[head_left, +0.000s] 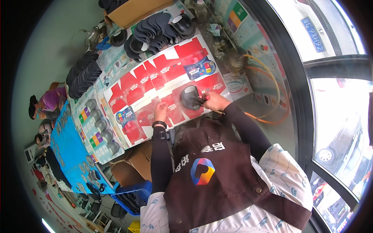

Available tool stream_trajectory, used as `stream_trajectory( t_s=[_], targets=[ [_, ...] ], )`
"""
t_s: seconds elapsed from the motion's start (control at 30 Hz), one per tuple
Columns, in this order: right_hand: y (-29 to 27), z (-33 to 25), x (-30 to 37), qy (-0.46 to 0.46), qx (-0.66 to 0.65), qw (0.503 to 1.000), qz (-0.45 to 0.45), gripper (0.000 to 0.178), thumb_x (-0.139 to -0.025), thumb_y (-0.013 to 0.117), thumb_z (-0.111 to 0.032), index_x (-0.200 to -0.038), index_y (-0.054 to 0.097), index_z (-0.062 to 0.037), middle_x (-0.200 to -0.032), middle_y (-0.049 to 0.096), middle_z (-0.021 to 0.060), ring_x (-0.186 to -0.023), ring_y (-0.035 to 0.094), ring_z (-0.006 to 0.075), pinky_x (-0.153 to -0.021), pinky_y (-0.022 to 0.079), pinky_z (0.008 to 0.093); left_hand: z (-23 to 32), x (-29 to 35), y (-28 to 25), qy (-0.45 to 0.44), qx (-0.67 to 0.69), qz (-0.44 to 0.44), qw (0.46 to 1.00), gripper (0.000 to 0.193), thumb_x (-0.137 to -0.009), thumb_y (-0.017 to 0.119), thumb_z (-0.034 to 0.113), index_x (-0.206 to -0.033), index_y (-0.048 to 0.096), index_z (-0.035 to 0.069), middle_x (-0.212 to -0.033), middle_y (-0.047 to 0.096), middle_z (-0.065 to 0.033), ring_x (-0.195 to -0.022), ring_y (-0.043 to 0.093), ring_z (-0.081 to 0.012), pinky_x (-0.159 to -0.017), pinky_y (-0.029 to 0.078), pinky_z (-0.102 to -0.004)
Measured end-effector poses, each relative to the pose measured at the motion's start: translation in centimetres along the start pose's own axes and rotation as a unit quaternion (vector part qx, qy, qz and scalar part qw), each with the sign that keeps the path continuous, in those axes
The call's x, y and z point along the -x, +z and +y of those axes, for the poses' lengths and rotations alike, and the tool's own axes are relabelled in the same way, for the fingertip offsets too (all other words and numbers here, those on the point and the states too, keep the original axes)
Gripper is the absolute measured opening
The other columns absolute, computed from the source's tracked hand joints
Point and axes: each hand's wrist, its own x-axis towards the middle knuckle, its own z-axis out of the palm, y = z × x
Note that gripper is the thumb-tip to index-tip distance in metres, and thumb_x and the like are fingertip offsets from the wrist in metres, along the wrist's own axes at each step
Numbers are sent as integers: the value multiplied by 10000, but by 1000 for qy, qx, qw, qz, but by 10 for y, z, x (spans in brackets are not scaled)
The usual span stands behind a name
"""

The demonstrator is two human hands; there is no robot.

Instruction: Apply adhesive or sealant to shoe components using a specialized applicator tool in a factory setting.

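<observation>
Near left, a blue crate (144, 188) holds dark pieces; far off, a cardboard box (136, 14) has unclear contents. The left hand (160, 112), its grip unreadable, is over the red sheet (165, 74). Rightward on it, the dark cupped piece (188, 101), unbraced by that hand, could slide if the right hand (216, 101), gripping a dark tool (202, 100), pushes unevenly.

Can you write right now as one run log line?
left hand: over red-and-white printed sheet | right hand: holding dark red-tipped tool | next to tool: black rounded shiny cup-shaped piece
</observation>
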Motion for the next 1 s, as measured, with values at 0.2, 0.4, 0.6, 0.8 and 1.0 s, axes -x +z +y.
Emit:
stream_trajectory(
  t_s=[0.2, 0.4, 0.6, 0.8, 1.0],
  targets=[
    [4, 7, 1, -36, -17, 993, 108, 320, -814, 638, -152, -1089, 689, 3, -876, 683, 245, -868, 675, 419, -777, 516, 441, 5, -9, 17, 33, -81, 2, 996, 279, -939, 692, 136, -1166, 684, -25, -1002, 738, -109, -817, 705, -169, -749, 572, -297],
    [-15, 16, 7, 1, 57, 998, -3, 327, -910, 532, -238, -1094, 718, -43, -1054, 682, 280, -1022, 626, 484, -866, 504, 542, 30, -21, 75, 23, -202, -47, 978, 264, -945, 694, 228, -1075, 765, 10, -920, 770, -65, -826, 716, -143, -751, 551, -287],
    [-24, 8, 19, 7, 36, 998, 50, 351, -902, 576, -200, -1207, 672, -57, -1044, 674, 292, -1020, 630, 485, -863, 507, 507, 3, -30, 47, 54, -336, -44, 939, 277, -909, 718, 284, -997, 795, 33, -861, 777, -89, -780, 728, -177, -740, 563, -328],
    [-38, 59, 35, -16, -294, 949, 112, 387, -820, 685, 21, -1206, 678, 27, -1066, 723, 55, -966, 648, 146, -892, 504, 307, 49, 7, 80, 157, -233, -27, 959, 294, -757, 754, 334, -839, 730, 53, -807, 734, -157, -752, 711, -298, -719, 546, -434],
    [-42, 29, 46, -23, -283, 950, 129, 360, -684, 503, 55, -1001, 673, 49, -903, 720, 105, -850, 694, 236, -838, 516, 305, 87, 20, -97, 122, 173, 31, 977, 167, -922, 650, 107, -1043, 595, 7, -915, 673, -103, -803, 709, -187, -679, 599, -320]
  ],
)
